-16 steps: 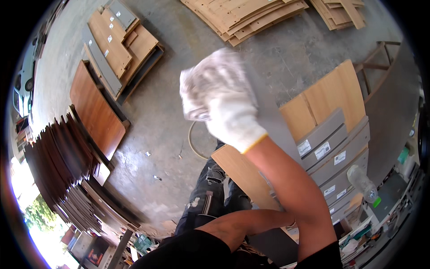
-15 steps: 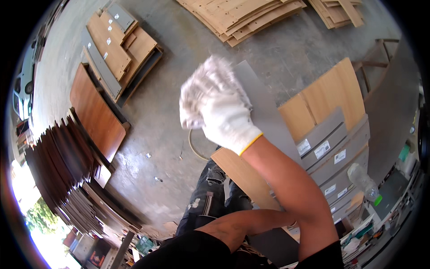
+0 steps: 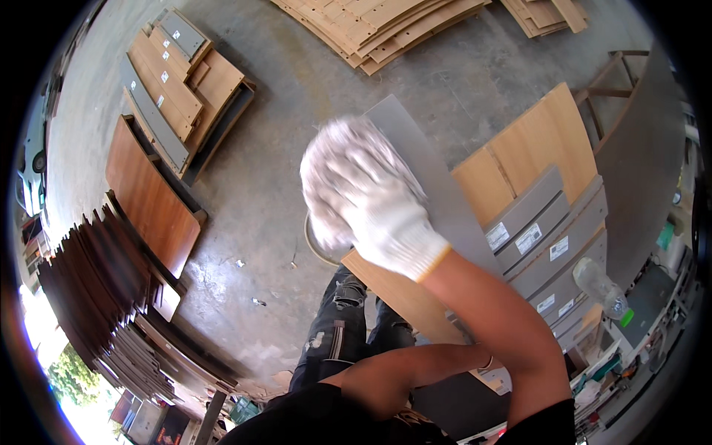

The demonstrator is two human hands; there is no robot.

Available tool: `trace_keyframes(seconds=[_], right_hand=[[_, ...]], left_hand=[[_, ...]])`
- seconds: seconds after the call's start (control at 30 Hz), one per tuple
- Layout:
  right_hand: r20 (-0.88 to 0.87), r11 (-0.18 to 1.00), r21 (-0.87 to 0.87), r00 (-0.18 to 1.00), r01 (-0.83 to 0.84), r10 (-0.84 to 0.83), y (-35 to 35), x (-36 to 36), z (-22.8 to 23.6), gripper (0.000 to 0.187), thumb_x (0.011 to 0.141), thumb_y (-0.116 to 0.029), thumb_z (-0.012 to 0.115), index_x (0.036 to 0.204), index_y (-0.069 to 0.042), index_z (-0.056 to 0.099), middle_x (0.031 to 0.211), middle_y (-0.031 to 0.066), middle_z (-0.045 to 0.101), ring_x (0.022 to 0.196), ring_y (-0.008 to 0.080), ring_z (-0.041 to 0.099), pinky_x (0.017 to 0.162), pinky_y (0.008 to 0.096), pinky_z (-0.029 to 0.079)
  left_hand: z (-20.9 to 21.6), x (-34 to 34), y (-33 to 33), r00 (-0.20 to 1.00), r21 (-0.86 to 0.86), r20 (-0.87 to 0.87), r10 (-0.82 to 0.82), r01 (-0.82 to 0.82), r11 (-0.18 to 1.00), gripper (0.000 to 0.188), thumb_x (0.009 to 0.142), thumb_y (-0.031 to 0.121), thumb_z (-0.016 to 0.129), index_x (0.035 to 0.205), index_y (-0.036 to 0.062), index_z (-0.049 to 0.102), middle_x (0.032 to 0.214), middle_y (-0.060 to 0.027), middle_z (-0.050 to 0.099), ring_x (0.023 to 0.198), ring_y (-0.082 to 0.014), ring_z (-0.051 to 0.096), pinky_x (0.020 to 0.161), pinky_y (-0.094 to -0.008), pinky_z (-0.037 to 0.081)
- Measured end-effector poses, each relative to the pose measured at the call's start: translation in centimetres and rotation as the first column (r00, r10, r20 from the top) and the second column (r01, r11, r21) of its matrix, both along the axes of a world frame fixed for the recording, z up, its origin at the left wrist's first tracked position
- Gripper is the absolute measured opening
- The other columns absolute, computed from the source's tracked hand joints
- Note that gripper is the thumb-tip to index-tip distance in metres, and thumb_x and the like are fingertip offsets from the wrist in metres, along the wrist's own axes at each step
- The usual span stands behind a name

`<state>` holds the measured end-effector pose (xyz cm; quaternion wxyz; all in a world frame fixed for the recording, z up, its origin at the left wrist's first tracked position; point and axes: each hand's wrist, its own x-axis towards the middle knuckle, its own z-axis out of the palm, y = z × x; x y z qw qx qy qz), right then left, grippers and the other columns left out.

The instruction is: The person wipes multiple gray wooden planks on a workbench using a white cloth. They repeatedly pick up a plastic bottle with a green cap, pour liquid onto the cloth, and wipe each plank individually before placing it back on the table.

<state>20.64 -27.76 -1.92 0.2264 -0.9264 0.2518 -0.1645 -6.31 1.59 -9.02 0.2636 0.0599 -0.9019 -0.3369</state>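
My right hand [image 3: 393,222], in a white knit glove with a yellow cuff, presses a bunched whitish rag [image 3: 326,178]. Motion blurs the rag and fingertips. Beneath and beside them lies a long grey panel [image 3: 437,174], its far end sticking out past the hand. A light wood board [image 3: 404,293] shows below the glove, near my legs. My left forearm [image 3: 415,367] crosses under the right one; the left hand itself is hidden behind it.
Grey boards with white labels [image 3: 545,259] and a wood panel [image 3: 530,156] are stacked at right, by a clear plastic bottle [image 3: 597,285]. Dark panels [image 3: 96,282] stand in a row at left. Wood board stacks [image 3: 185,89] lie on the concrete floor [image 3: 259,185].
My right hand and the rag have come nearer to me and slightly right along the grey panel. The whole view has shifted slightly. The left forearm stays crossed beneath.
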Motion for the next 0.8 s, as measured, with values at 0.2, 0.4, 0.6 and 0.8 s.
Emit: trace_keyframes(seconds=[0.2, 0.4, 0.6, 0.8], right_hand=[[0.017, 0.996, 0.04, 0.997, 0.081, -0.082, -1.0, 1.0, -0.7, 0.041, 0.094, -0.027, 0.062, 0.128, -0.007, 0.075, 0.143, 0.0159, 0.066, 0.145, 0.0345, 0.05, 0.127, 0.0504, 0.03], [-0.043, 0.978, 0.18, 0.994, 0.102, -0.096, 5.1, -7.0, 1.4, 0.048, 0.091, -0.021, 0.062, 0.137, -0.01, 0.069, 0.146, 0.0143, 0.063, 0.144, 0.0319, 0.05, 0.127, 0.0507, 0.029], [-0.317, 0.96, 0.198, 0.94, 0.197, -0.127, 15.3, -16.5, 2.4, 0.053, 0.088, -0.023, 0.064, 0.138, -0.009, 0.068, 0.143, 0.0127, 0.064, 0.141, 0.0308, 0.053, 0.124, 0.0557, 0.031], [-0.054, 0.975, -0.006, 0.973, 0.223, -0.223, 4.4, -3.9, -0.3, 0.05, 0.088, -0.023, 0.065, 0.135, -0.008, 0.069, 0.141, 0.0149, 0.064, 0.141, 0.036, 0.05, 0.125, 0.0545, 0.03]], left_hand=[[0.7, -0.3, 0.7, 1.0, -0.014, -0.01, -0.018, 0.018, 1.0, 0.053, 0.107, 0.034, 0.045, 0.153, 0.0086, 0.04, 0.172, -0.0149, 0.028, 0.16, -0.0307, 0.023, 0.13, -0.048, 0.018], [-0.6, 0.2, 1.3, 1.0, -0.014, 0.003, -0.016, 0.016, 1.0, 0.054, 0.107, 0.034, 0.044, 0.154, 0.0089, 0.04, 0.172, -0.0148, 0.028, 0.16, -0.0304, 0.024, 0.13, -0.0476, 0.018], [-1.8, 0.5, 2.0, 0.999, -0.017, -0.001, 0.032, -0.032, 0.999, 0.054, 0.107, 0.034, 0.044, 0.154, 0.0092, 0.039, 0.172, -0.0148, 0.028, 0.16, -0.0301, 0.024, 0.13, -0.0472, 0.019], [-1.9, 0.4, 2.4, 0.999, -0.035, 0.026, 0.042, -0.042, 0.999, 0.054, 0.107, 0.034, 0.044, 0.154, 0.0095, 0.038, 0.172, -0.0148, 0.028, 0.16, -0.0298, 0.025, 0.13, -0.0469, 0.019]])
